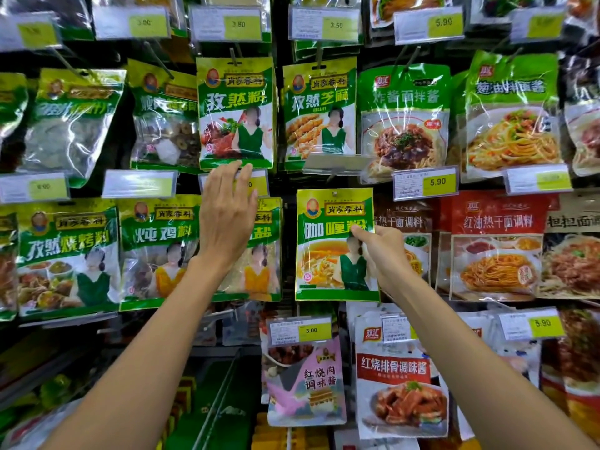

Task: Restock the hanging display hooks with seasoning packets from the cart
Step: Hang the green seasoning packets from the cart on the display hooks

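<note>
The curry packet (334,245) is pinched at its right edge by the right hand (380,251), against the middle row; the left hand (227,209) is spread over a price tag (256,186). Likely light, slick, floppy — best gripped near the top seal.

Hands, two: left hand (227,211), right hand (381,251). Curry packet (324,251), one. Pink packet (305,384), one. Price tags (425,185) legibly marked 5.90, three.

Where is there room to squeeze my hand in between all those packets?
A thin dark strip runs between the cumin packet and the sesame packet, and on down beside the curry packet that the right hand pinches. Another dark patch lies under the left row, left of the pink packet. Everywhere else packets overlap.
</note>
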Tool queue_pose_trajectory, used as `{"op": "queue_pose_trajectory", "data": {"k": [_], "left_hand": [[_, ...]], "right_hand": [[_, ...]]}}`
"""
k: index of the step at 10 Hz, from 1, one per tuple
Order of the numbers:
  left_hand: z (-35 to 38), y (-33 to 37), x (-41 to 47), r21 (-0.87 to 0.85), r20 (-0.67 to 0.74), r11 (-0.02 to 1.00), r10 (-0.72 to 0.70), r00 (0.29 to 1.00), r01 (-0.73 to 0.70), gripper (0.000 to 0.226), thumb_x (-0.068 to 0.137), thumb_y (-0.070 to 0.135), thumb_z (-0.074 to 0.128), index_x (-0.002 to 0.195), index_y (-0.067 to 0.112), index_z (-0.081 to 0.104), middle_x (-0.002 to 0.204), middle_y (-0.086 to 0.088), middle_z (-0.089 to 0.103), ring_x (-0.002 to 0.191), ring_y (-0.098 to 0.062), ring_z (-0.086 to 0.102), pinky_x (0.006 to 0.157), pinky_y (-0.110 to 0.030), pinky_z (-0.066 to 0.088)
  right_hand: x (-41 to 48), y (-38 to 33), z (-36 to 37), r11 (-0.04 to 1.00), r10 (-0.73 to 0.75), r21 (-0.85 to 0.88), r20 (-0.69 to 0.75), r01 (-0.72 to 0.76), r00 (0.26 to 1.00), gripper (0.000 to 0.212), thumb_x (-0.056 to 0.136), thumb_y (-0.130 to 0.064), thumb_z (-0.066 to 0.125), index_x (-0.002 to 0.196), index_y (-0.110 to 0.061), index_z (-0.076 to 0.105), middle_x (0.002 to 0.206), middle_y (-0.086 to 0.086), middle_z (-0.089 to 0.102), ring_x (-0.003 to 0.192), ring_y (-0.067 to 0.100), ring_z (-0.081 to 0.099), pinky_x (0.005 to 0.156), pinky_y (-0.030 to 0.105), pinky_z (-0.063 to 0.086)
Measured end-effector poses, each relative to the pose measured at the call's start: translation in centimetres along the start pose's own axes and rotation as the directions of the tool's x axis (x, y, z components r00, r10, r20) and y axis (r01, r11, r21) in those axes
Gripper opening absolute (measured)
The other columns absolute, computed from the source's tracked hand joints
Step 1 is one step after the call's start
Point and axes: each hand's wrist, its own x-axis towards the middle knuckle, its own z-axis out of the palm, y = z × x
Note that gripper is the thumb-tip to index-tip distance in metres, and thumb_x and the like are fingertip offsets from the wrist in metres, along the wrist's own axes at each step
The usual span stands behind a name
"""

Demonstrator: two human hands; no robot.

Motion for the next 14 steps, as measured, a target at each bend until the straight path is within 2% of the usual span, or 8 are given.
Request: {"op": "queue_pose_trajectory", "data": {"k": [2, 4, 6, 8, 9, 11, 12, 14], "left_hand": [[-0.4, 0.2, 0.1, -0.016, -0.015, 1.0, 0.006, 1.0, -0.006, 0.036, 0.098, 0.018, 0.048, 0.126, -0.005, 0.051, 0.121, -0.024, 0.056, 0.116, -0.038, 0.052, 0.103, -0.047, 0.041], [-0.5, 0.3, 0.1, -0.018, -0.01, 1.0, 0.002, 1.0, -0.002, 0.036, 0.097, 0.017, 0.048, 0.125, -0.005, 0.051, 0.121, -0.024, 0.056, 0.115, -0.038, 0.052, 0.104, -0.047, 0.04], [-0.8, 0.4, 0.1, -0.015, 0.011, 1.0, -0.004, 1.0, 0.005, 0.036, 0.097, 0.018, 0.049, 0.126, -0.004, 0.051, 0.121, -0.024, 0.056, 0.116, -0.038, 0.052, 0.104, -0.047, 0.04], [-1.2, 0.6, 0.1, -0.029, 0.035, 0.999, -0.017, 0.999, 0.018, 0.037, 0.098, 0.018, 0.048, 0.128, -0.004, 0.05, 0.125, -0.024, 0.054, 0.119, -0.037, 0.05, 0.106, -0.046, 0.038], [-1.4, 1.3, -0.3, -0.054, -0.013, 0.998, -0.016, 1.0, 0.016, 0.034, 0.095, 0.01, 0.051, 0.126, -0.003, 0.051, 0.125, -0.022, 0.055, 0.119, -0.036, 0.051, 0.105, -0.045, 0.039], [-1.4, 8.6, -4.2, -0.32, -0.009, 0.945, 0.063, 0.998, -0.062, 0.025, 0.091, 0.003, 0.053, 0.114, -0.004, 0.06, 0.111, -0.02, 0.063, 0.106, -0.035, 0.059, 0.096, -0.042, 0.045], [-1.7, 15.3, -8.2, -0.57, 0.161, 0.818, 0.029, 0.986, 0.069, 0.023, 0.095, 0.009, 0.048, 0.109, -0.002, 0.063, 0.104, -0.017, 0.065, 0.1, -0.032, 0.06, 0.09, -0.039, 0.045], [-3.8, 31.1, -18.7, -0.741, 0.631, 0.383, 0.117, 0.767, 0.552, 0.026, 0.101, 0.018, 0.042, 0.096, 0.003, 0.063, 0.085, -0.011, 0.063, 0.079, -0.026, 0.058, 0.071, -0.036, 0.042]], "right_hand": [[0.8, 0.7, 0.3, 0.997, 0.009, -0.071, -0.077, -0.014, 0.997, 0.032, 0.093, -0.025, 0.061, 0.078, 0.003, 0.065, 0.076, 0.019, 0.059, 0.086, 0.035, 0.06, 0.083, 0.041, 0.046], [1.8, 1.3, 1.4, 0.991, -0.012, -0.13, -0.218, -0.017, 0.976, 0.041, 0.089, -0.028, 0.067, 0.086, 0.012, 0.065, 0.071, 0.018, 0.054, 0.067, 0.021, 0.044, 0.059, 0.029, 0.031], [2.7, 1.6, 2.2, 0.975, -0.046, -0.22, -0.253, -0.011, 0.966, 0.035, 0.087, -0.032, 0.068, 0.103, 0.0, 0.067, 0.105, 0.011, 0.065, 0.098, 0.021, 0.059, 0.079, 0.027, 0.044], [1.8, 1.8, 1.2, 0.923, -0.132, -0.385, -0.289, 0.011, 0.948, 0.039, 0.087, -0.036, 0.069, 0.064, -0.013, 0.047, 0.061, 0.002, 0.044, 0.058, 0.017, 0.043, 0.063, 0.033, 0.039], [0.5, 1.9, -0.3, 0.905, -0.174, -0.422, -0.251, 0.055, 0.952, 0.02, 0.091, -0.027, 0.065, 0.095, -0.008, 0.065, 0.081, 0.0, 0.06, 0.079, 0.017, 0.056, 0.069, 0.031, 0.045], [-4.6, 2.9, -5.7, 0.897, -0.243, -0.405, -0.115, 0.178, 0.963, 0.02, 0.098, -0.021, 0.051, 0.094, -0.011, 0.068, 0.099, 0.005, 0.071, 0.084, 0.018, 0.066, 0.08, 0.036, 0.054], [-8.7, 4.8, -10.3, 0.91, -0.241, -0.376, -0.141, 0.173, 0.96, 0.021, 0.1, -0.024, 0.049, 0.093, -0.015, 0.066, 0.082, 0.0, 0.07, 0.076, 0.015, 0.067, 0.075, 0.039, 0.057], [-19.7, 12.3, -22.1, 0.896, -0.069, -0.434, -0.339, -0.091, 0.938, 0.026, 0.1, -0.028, 0.047, 0.088, -0.016, 0.067, 0.082, 0.009, 0.069, 0.073, 0.024, 0.065, 0.07, 0.045, 0.054]]}}
